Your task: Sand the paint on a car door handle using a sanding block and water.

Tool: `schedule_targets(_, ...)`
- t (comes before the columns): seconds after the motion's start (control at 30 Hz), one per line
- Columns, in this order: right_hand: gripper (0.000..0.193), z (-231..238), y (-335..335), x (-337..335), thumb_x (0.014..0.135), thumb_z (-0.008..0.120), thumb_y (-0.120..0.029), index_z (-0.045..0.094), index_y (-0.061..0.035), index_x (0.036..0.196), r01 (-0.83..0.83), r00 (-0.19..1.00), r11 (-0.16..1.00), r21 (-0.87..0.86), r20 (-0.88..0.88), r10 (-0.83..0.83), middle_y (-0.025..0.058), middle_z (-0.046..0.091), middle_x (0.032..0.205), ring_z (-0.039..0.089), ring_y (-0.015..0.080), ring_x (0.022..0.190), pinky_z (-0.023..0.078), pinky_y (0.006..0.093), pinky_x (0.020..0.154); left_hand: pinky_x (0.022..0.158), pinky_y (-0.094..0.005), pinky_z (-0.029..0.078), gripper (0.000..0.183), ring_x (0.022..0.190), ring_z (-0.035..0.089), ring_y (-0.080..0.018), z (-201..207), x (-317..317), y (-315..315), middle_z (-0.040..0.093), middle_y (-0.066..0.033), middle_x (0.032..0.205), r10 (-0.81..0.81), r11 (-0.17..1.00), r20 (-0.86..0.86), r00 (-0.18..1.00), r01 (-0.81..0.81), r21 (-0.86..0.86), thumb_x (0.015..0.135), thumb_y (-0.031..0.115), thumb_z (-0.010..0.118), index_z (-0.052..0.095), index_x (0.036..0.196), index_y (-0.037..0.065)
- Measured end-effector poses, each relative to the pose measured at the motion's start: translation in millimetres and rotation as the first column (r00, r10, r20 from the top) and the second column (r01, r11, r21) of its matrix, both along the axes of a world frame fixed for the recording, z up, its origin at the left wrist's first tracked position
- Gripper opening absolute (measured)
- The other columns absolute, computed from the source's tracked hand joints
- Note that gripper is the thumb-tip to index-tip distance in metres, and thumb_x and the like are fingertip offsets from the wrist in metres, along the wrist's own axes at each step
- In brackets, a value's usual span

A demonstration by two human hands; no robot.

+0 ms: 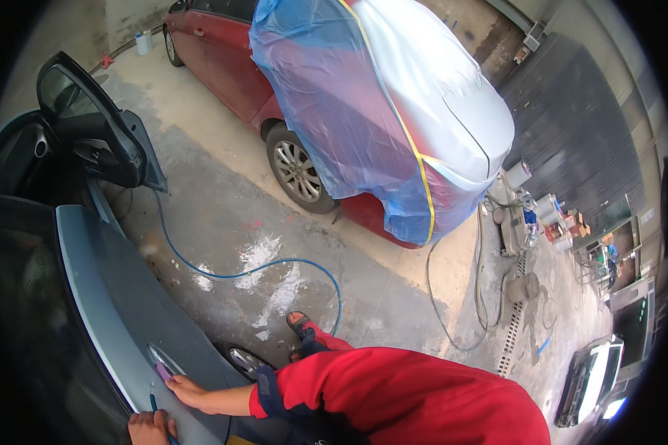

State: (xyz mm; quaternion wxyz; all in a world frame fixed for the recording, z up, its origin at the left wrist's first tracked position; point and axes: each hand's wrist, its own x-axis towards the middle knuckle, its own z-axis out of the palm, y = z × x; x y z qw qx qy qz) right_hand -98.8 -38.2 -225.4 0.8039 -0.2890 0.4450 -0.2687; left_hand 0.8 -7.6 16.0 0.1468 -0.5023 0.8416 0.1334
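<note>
My right hand point(187, 391), at the end of a red sleeve, is closed on a purple pad point(163, 371). It presses the pad to the grey-blue car door point(137, 311), right by the door handle point(162, 357). Lower and to the left, my left hand point(153, 429) rests at the door, its fingers curled around a thin blue tube-like piece point(154, 403). One end of that piece shows above the fingers; the rest is mostly hidden by the hand and the picture's lower edge.
An open car door point(100, 141) stands at the left. A blue hose point(274, 262) winds over the floor. Beyond is a red car point(230, 81), partly under plastic sheeting point(334, 111). Buckets and cans point(548, 208) line the right, near a floor drain point(511, 334).
</note>
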Motion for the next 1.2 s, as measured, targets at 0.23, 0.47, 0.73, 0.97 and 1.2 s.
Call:
schedule_targets(0.23, 0.056, 5, -13, -6, 0.114, 0.044, -0.049, 0.060, -0.0040, 0.144, 0.072, 0.997, 0.993, 0.094, -0.028, -0.070, 0.0116, 0.067, 0.134, 0.058, 0.0221, 0.125, 0.043, 0.0374, 0.110, 0.078, -0.0506, 0.055, 0.023, 0.081, 0.070, -0.0400, -2, -8, -5, 0.071, -0.0191, 0.085, -0.022, 0.999, -0.009, 1.000, 0.022, -0.034, 0.107, 0.025, 0.056, 0.068, 0.108, 0.005)
schedule_targets(0.47, 0.058, 18, -10, 5, 0.114, 0.044, -0.048, 0.059, -0.0041, 0.149, -0.040, 0.999, 0.999, 0.036, -0.029, 0.041, 0.0124, 0.065, 0.143, 0.058, 0.0234, 0.131, 0.042, 0.0382, 0.112, 0.080, -0.0503, 0.055, 0.026, 0.083, 0.072, -0.0387, 4, 4, 3, 0.073, -0.0200, 0.088, 0.010, 0.999, -0.008, 1.000, -0.010, -0.042, 0.107, 0.027, 0.057, 0.069, 0.115, 0.005)
schedule_targets(0.73, 0.025, -30, -14, -60, 0.114, 0.054, -0.031, 0.065, -0.0106, 0.104, 0.079, 0.946, 0.987, 0.143, 0.302, -0.119, -0.0011, 0.059, 0.082, 0.052, 0.0124, 0.071, 0.042, 0.0361, 0.064, 0.077, -0.0421, 0.053, 0.026, 0.078, 0.072, -0.0289, -30, 3, 11, 0.068, -0.0063, 0.077, -0.066, 0.992, -0.017, 0.998, 0.064, -0.105, 0.104, 0.035, 0.062, 0.062, 0.103, 0.010)
schedule_targets(0.97, 0.034, -7, -41, -36, 0.115, 0.050, -0.028, 0.056, -0.0004, 0.133, 0.095, 0.948, 0.984, 0.154, 0.286, -0.137, 0.0142, 0.065, 0.131, 0.063, 0.0256, 0.123, 0.051, 0.0412, 0.107, 0.081, -0.0429, 0.053, 0.027, 0.080, 0.075, -0.0287, -43, 14, 13, 0.072, -0.0061, 0.077, -0.044, 0.994, -0.012, 0.999, 0.043, -0.103, 0.096, 0.036, 0.065, 0.066, 0.097, 0.009)
schedule_targets(1.2, 0.032, 3, -54, -33, 0.112, 0.053, -0.027, 0.056, -0.0012, 0.131, 0.081, 0.945, 0.981, 0.174, 0.299, -0.131, 0.0138, 0.066, 0.125, 0.064, 0.0262, 0.119, 0.052, 0.0394, 0.104, 0.082, -0.0439, 0.053, 0.027, 0.082, 0.076, -0.0298, -31, 12, 10, 0.074, -0.0065, 0.077, -0.020, 0.999, -0.013, 1.000, 0.020, -0.037, 0.087, 0.032, 0.072, 0.067, 0.099, 0.008)
